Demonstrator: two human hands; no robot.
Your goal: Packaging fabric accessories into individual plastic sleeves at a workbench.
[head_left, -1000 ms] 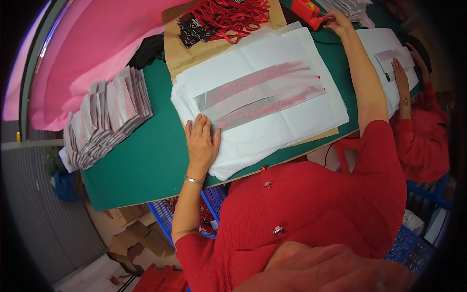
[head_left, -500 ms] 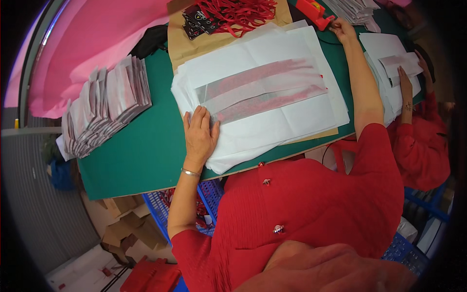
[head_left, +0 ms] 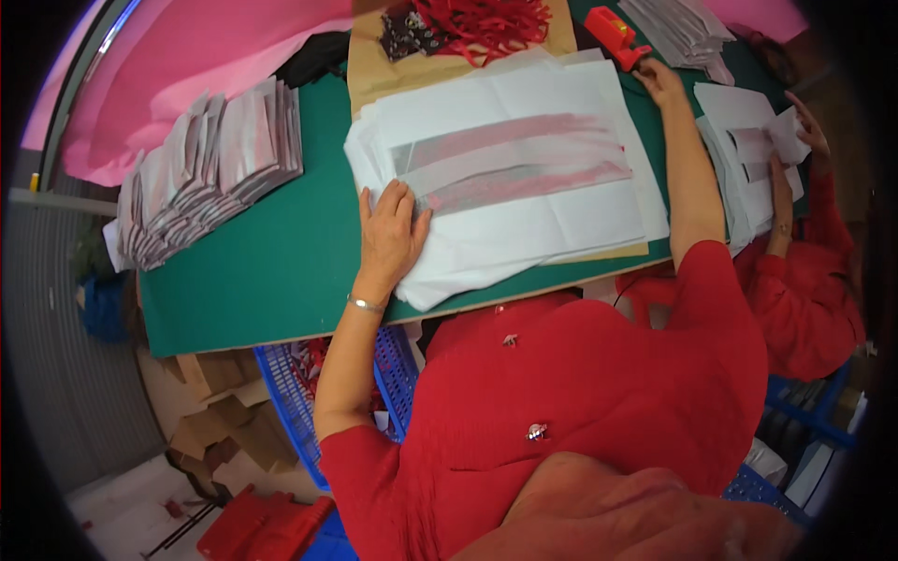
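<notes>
On a stack of white tissue sheets (head_left: pixel 561 215) lies a long, thin folded packet (head_left: pixel 514 154), whitish with pink and grey bands showing through. My left hand (head_left: pixel 391 234) rests on the stack, fingers spread, its tips at the packet's left end. Up at the far right, my right hand (head_left: pixel 660 82) reaches past the stack to a red tape dispenser (head_left: pixel 613 35). Its thumb and fingertips come together at the dispenser's near end; whatever lies between them is too small to see.
Folded packets (head_left: pixel 215 164) stand in rows on the green table (head_left: pixel 318 168) at left. Red ribbons (head_left: pixel 491 26) with black tags lie on brown paper at the back. A co-worker (head_left: pixel 795 299) handles sheets at right. A blue crate (head_left: pixel 290 393) sits below the table edge.
The view has shifted a little, so the table sits slightly higher in it. My left hand stays at the packet's left end, my right hand by the tape dispenser.
</notes>
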